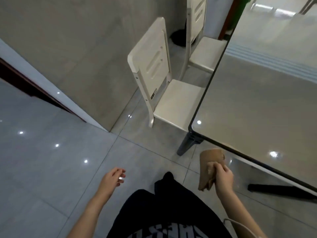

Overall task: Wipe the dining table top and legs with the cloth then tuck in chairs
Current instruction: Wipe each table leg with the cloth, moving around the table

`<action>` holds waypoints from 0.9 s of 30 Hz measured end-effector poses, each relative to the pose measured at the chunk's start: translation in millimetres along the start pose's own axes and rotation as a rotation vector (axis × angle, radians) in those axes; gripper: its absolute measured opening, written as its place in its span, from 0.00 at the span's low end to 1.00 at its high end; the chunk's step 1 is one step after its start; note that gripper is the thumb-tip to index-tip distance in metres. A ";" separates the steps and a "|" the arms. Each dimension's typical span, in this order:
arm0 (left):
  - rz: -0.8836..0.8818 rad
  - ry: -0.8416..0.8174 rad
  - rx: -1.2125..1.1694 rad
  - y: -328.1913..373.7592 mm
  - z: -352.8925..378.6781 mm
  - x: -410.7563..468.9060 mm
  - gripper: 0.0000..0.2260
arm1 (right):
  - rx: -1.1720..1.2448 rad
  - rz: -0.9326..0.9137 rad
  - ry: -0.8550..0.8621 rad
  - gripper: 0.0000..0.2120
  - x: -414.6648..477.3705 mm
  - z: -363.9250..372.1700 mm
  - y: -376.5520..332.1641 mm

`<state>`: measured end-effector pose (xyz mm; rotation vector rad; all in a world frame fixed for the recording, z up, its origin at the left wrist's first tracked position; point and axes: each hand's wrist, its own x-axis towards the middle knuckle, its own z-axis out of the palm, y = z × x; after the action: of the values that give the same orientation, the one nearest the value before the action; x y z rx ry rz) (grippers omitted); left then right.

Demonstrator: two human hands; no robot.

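The glossy grey dining table (260,93) fills the right side, its near corner at centre right above a dark leg (187,145). My right hand (223,176) grips a folded brown cloth (210,162) just below and in front of that corner, off the table top. Lower left of it, my left hand (112,176) hangs over the floor with loosely curled fingers, holding nothing. A cream chair (154,74) stands along the table's left side with its seat partly under the edge. Behind it a second cream chair (201,48) stands at the same side.
A grey wall (77,48) runs close to the chairs on the left, leaving a narrow strip of floor. A dark doorway edge (25,83) lies at the far left. Another dark table leg (274,188) stretches along the shiny tiled floor under the near edge.
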<state>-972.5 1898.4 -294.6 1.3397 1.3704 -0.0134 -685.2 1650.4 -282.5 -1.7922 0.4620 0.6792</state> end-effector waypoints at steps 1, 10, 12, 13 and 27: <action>0.007 0.009 -0.003 13.6 -3.2 10.8 0.10 | 0.007 -0.015 -0.021 0.07 5.5 10.5 -13.5; 0.104 -0.187 0.194 126.1 5.9 107.8 0.09 | 0.147 -0.041 0.067 0.08 8.7 41.1 -51.4; 0.152 -0.309 0.279 151.6 18.4 130.1 0.08 | 0.222 -0.009 0.164 0.07 -0.5 42.1 -43.9; 0.180 -0.369 0.328 164.2 25.0 141.2 0.09 | 0.268 0.008 0.238 0.07 -6.7 43.4 -39.9; 0.494 -0.917 0.818 221.0 109.8 231.5 0.07 | 0.944 0.082 0.793 0.09 -30.5 88.5 14.4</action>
<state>-677.0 2055.2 -345.3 1.9489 0.2020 -0.8229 -736.5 1729.3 -293.0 -1.0521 1.1596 -0.2514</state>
